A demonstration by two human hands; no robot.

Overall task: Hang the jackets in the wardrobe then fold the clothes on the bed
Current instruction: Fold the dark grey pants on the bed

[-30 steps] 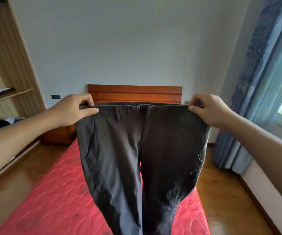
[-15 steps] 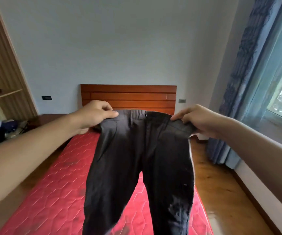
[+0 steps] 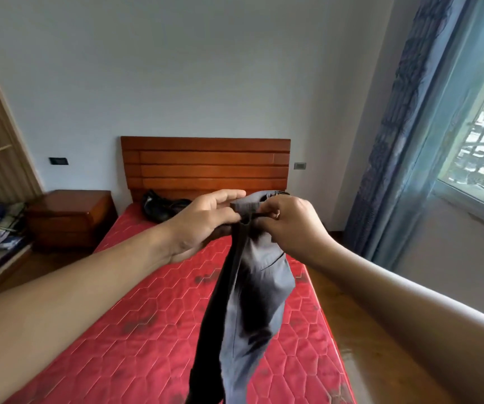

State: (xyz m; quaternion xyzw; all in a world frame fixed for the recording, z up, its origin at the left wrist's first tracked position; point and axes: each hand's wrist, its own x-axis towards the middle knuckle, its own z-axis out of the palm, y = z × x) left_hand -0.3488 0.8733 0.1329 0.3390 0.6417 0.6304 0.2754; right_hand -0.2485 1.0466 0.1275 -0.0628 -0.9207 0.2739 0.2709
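Head view: apparently well into the folding stage, with no jackets in sight. Holding dark grey trousers (image 3: pixel 249 301) up over the bed (image 3: pixel 118 330), doubled lengthwise and hanging limp toward its foot. Pinching the gathered waistband with left hand (image 3: pixel 205 223) and right hand (image 3: pixel 293 225), close together. Left to do: crosswise folds, then perhaps the blurry dark bundle (image 3: pixel 162 207) at the bed's head.
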